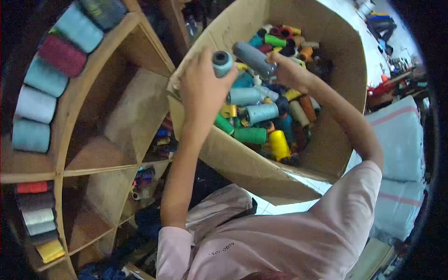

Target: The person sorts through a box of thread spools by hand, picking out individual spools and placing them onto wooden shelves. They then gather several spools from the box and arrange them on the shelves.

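Dim, grainy; edges bowed, corners black.

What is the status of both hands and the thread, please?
Left hand holding light blue spool. Right hand holding grey spool, tilted. Both at open carton with mixed spools; no obstruction seen.

Cardboard box: heaped multicoloured thread spools. Wooden shelf: blue, maroon cones.

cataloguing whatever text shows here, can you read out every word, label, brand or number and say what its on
"HUGO", last letter uncertain, on the pale pink shirt
"IOS", roughly, beside it on the shirt; too small to be sure
Marks on the dark spool at top left: too blurred to read
Spools in the cardboard box: no readable text
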`<action>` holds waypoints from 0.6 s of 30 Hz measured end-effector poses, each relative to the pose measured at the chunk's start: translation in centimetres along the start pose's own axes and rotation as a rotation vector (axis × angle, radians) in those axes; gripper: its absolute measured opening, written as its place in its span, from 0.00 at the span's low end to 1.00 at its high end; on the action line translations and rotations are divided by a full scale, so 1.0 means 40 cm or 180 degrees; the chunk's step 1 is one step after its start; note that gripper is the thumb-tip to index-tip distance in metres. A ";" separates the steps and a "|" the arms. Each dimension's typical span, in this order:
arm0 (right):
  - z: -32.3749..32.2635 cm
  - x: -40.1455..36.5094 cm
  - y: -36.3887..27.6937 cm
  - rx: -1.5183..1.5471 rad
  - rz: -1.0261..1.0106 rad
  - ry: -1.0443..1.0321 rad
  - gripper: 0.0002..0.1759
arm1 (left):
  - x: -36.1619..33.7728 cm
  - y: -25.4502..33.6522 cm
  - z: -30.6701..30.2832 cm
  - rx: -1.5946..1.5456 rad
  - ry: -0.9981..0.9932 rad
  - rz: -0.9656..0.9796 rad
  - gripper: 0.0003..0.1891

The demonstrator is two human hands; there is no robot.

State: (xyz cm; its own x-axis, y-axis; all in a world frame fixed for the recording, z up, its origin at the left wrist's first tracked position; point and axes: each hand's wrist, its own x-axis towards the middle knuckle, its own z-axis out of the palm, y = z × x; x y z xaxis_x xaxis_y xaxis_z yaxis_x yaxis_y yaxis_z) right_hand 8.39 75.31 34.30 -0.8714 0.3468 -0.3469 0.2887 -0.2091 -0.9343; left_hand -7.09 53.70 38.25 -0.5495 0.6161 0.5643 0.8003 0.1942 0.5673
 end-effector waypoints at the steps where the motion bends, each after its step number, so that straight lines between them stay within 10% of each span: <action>1: -0.009 0.001 0.006 0.0152 -0.0081 -0.0162 0.34 | 0.003 -0.002 0.008 -0.0170 -0.0087 -0.0066 0.22; 7: 0.052 -0.031 -0.049 -0.0010 -0.0035 -0.0166 0.38 | 0.009 0.013 0.030 -0.0115 -0.0466 -0.0236 0.28; 18: 0.032 -0.118 -0.153 0.1297 -0.1307 -0.0635 0.43 | -0.088 0.042 -0.214 -0.1875 0.1387 -0.0113 0.22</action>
State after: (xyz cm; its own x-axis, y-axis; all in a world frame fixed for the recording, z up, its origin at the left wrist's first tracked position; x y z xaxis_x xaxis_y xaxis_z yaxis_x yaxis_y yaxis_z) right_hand 10.22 73.79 41.76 -0.9482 0.3036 0.0936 -0.2270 -0.4412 -0.8682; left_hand -5.87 45.32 42.37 -0.7164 0.2336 0.6574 0.5861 -0.3098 0.7487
